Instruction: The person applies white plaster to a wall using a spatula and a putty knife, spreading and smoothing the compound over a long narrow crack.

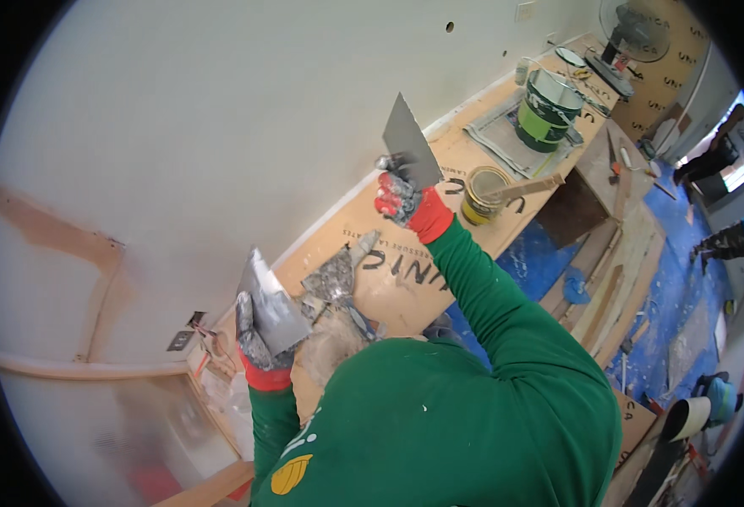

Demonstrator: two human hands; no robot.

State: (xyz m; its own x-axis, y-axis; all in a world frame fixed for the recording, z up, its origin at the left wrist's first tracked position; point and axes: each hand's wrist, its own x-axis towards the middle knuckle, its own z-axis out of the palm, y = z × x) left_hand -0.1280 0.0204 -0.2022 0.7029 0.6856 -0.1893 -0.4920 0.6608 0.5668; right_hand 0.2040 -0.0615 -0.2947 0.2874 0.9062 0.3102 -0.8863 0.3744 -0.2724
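My right hand (402, 197), in a red glove with a smeared grey palm, grips a wide flat metal putty blade (411, 142) by its lower end, tilted up beside the wall. Lower left, my left hand (258, 338) wears a similar red-cuffed glove and is closed on a second metal putty blade (276, 306), shiny and streaked with pale filler. Between my hands a smeared putty knife (330, 277) lies on the board-covered counter (406, 300). A crumpled dirty cloth (334, 342) sits nearer me, partly hidden by my body.
A yellow can (473, 209) with a wooden stick (528, 188) across its top stands right of my right hand. Farther along are a green bucket (539, 127) and a fan (634, 34). Blue sheeting (676, 228) covers the floor, where other people (719, 152) stand. Patched wall (59, 232) lies left.
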